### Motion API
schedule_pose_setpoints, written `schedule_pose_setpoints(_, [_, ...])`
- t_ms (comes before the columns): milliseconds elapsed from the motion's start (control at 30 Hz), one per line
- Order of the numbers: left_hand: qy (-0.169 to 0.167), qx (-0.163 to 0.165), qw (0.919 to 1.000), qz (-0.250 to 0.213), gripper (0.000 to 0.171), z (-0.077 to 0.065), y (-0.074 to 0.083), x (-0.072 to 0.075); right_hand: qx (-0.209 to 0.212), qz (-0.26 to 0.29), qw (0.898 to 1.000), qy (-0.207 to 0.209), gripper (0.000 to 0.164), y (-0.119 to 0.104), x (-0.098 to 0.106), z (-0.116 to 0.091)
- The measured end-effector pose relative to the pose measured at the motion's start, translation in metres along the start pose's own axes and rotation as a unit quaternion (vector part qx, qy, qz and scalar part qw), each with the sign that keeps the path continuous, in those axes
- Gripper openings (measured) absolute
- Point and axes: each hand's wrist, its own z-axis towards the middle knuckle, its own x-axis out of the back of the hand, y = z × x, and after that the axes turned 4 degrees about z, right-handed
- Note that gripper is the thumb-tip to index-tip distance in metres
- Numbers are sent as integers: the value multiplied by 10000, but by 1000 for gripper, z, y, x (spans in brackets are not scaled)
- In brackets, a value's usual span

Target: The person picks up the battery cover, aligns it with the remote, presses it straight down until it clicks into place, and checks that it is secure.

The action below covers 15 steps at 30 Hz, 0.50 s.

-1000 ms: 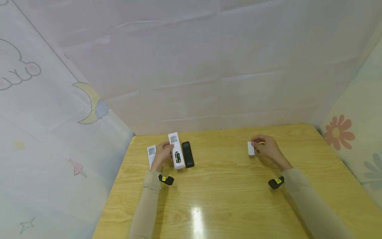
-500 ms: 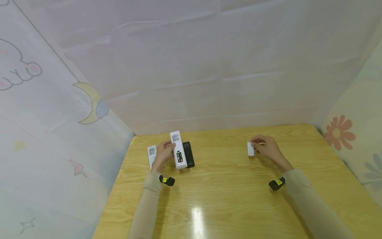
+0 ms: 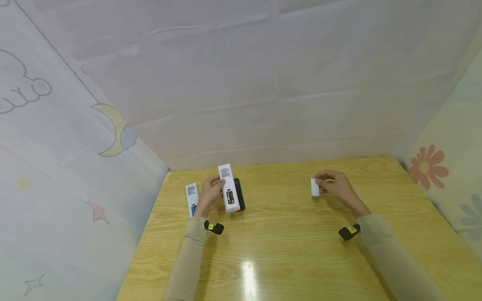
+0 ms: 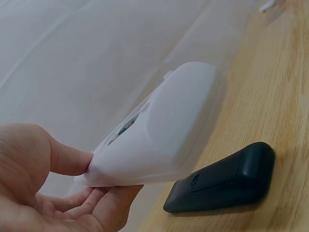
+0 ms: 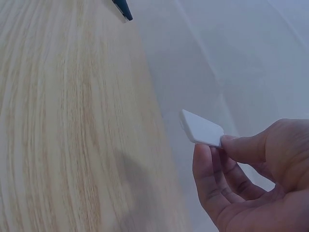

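Note:
My left hand grips a white remote control by its side, thumb on the back face and fingers underneath. Its battery compartment is uncovered, with batteries inside. In the left wrist view the white remote is held above the table, tilted, over a black remote lying there. Well to the right, my right hand pinches a small white battery cover between thumb and fingers. The right wrist view shows the cover held apart from the table.
Left of my left hand a second white remote lies on the wooden table, a blue battery showing in it. Behind the table's far edge hangs a pale cloth wall. Patterned cloth stands at both sides.
My left hand has lifted the white remote and moved right with it, so it now partly covers the black remote and uncovers the second one's blue battery. My right hand has barely moved.

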Motion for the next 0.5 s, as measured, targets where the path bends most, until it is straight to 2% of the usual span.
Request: schedule_pose_setpoints(500, [-74, 0, 9999, -119, 55, 0, 1, -6, 115, -12, 9999, -22, 32, -8, -2, 0])
